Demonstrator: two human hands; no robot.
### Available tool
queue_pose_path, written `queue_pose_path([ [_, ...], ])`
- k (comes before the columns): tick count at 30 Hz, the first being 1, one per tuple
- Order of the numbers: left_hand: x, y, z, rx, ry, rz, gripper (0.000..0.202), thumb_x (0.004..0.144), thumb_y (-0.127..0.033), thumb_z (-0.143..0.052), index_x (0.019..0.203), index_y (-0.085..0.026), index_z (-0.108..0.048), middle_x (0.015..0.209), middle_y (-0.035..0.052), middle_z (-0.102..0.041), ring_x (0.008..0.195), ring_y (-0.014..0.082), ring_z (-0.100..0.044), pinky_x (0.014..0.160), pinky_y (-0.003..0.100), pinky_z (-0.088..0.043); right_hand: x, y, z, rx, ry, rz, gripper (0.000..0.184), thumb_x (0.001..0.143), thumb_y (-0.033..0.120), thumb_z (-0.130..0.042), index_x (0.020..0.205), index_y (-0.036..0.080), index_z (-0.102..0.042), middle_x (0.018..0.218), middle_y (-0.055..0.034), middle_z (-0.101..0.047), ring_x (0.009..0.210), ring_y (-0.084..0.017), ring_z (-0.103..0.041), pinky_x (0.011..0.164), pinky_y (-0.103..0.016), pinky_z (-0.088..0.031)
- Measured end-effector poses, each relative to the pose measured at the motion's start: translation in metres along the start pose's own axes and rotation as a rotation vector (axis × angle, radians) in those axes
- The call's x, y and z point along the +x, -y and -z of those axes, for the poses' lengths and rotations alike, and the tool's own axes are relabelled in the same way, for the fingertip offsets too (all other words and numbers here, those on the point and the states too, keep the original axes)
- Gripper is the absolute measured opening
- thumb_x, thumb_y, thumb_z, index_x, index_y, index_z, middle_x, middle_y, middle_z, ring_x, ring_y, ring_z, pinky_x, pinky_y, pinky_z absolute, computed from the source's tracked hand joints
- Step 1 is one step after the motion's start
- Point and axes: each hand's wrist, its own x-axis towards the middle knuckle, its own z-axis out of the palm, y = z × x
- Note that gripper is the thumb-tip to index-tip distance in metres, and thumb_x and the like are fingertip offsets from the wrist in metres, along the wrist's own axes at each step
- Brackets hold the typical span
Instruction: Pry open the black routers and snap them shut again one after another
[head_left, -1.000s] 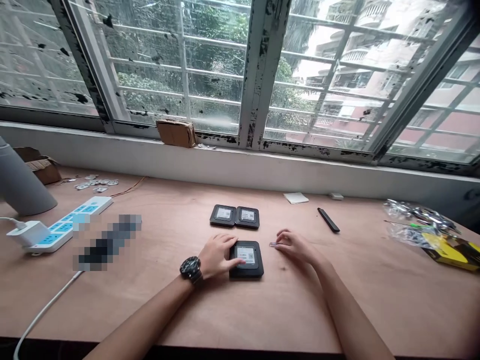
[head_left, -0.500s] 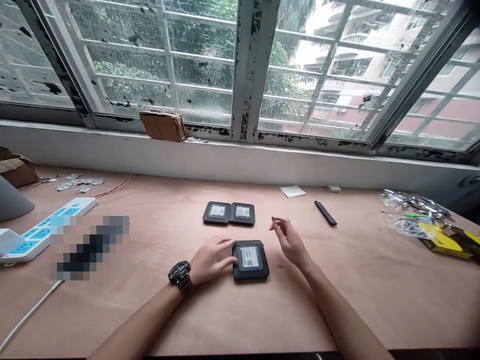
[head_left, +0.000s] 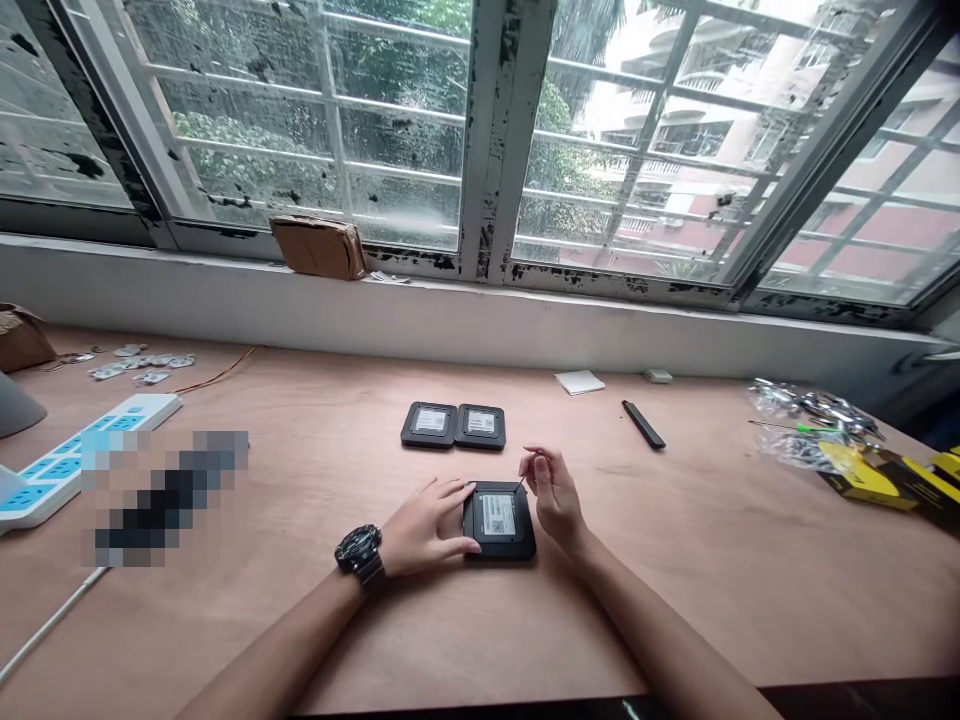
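Observation:
A small black device [head_left: 499, 520] with a white label lies flat on the wooden table [head_left: 315, 560] in front of me. My left hand [head_left: 427, 525], with a black watch on its wrist, rests against the device's left side, fingers pressing its edge. My right hand [head_left: 553, 490] hovers over the device's upper right corner, fingers pinched on a thin metal pin whose tip points down at that corner. Two more black devices [head_left: 453, 425] lie side by side further back.
A white and blue power strip [head_left: 82, 455] lies at the left, with a blurred patch beside it. A black stick [head_left: 643, 424], a white pad [head_left: 579, 381], foil bags [head_left: 810, 415] and yellow boxes [head_left: 877, 480] sit at the right. A cardboard packet [head_left: 319, 247] rests on the sill.
My right hand lifted the pin off the table, then moved left and down toward the device's upper right corner. My left hand stayed on the device. The view shifted slightly.

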Motion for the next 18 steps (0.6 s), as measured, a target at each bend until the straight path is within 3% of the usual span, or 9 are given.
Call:
queue_pose_path([
  [7,-0.001,-0.001,0.002,-0.015,-0.004,-0.003,0.078,0.087,-0.063,-0.07,0.15,-0.022,-0.049,0.15,0.0135,-0.053,0.138,0.034,-0.049,0.12,0.053,-0.033,0.008,0.012,0.003,-0.084,0.069,-0.066,0.032,0.103,0.047,-0.048,0.118,0.024,-0.065,0.101,-0.0063,-0.061,0.067,-0.015,-0.051,0.059,-0.029,-0.045],
  [12,-0.001,-0.005,0.005,-0.043,-0.025,-0.015,0.074,0.088,-0.061,-0.071,0.149,-0.024,-0.05,0.148,0.0129,-0.055,0.134,0.0332,-0.052,0.115,0.05,-0.04,0.015,0.021,0.005,0.097,0.102,-0.16,0.045,0.103,0.053,-0.045,0.14,0.027,-0.047,0.095,-0.0034,-0.062,0.053,-0.012,-0.038,0.052,-0.029,-0.042],
  [15,-0.001,-0.006,0.006,-0.054,-0.025,-0.021,0.073,0.088,-0.059,-0.071,0.148,-0.023,-0.051,0.147,0.0129,-0.056,0.134,0.0326,-0.053,0.115,0.049,-0.041,0.016,0.022,0.007,0.153,0.12,-0.145,0.035,0.1,0.055,-0.052,0.121,0.027,-0.055,0.085,-0.0011,-0.06,0.059,-0.013,-0.045,0.056,-0.028,-0.045],
  [18,-0.001,-0.006,0.007,-0.067,-0.03,-0.026,0.074,0.088,-0.06,-0.071,0.148,-0.023,-0.051,0.147,0.0127,-0.056,0.132,0.0324,-0.053,0.113,0.048,-0.042,0.016,0.022,0.009,0.126,0.13,-0.142,0.03,0.095,0.053,-0.062,0.096,0.023,-0.063,0.089,-0.0028,-0.059,0.066,-0.013,-0.05,0.057,-0.026,-0.045],
])
